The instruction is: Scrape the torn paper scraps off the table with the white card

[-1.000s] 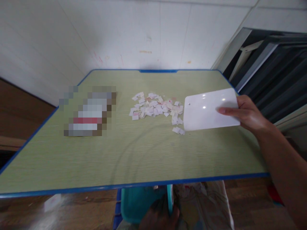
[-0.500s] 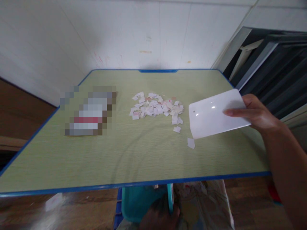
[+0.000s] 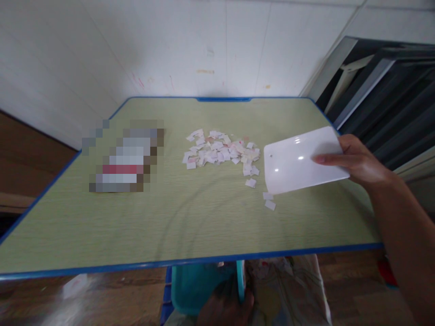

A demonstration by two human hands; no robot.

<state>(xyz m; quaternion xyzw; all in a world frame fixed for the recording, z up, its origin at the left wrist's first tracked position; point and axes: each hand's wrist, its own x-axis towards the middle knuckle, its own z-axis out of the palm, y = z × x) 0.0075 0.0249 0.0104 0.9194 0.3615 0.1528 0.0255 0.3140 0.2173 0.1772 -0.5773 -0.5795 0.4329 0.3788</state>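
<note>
My right hand grips a glossy white plastic board with a small hole near one corner, thumb on top and the other fingers underneath. The board is tilted over the right part of the table, close to a heap of small torn paper pieces. A few loose paper scraps lie by its near corner. Below the table's front edge, my left hand is closed around the right side of a teal plastic container; some of its fingers are hidden.
The pale green table has a blue edge and stands against a white wall. A pixelated flat item lies at its left. Dark frames lean at the right. Paper lies on the wooden floor.
The white board in my right hand has shifted slightly left, toward the paper heap. One more scrap now shows past its near corner. My left hand stays on the container.
</note>
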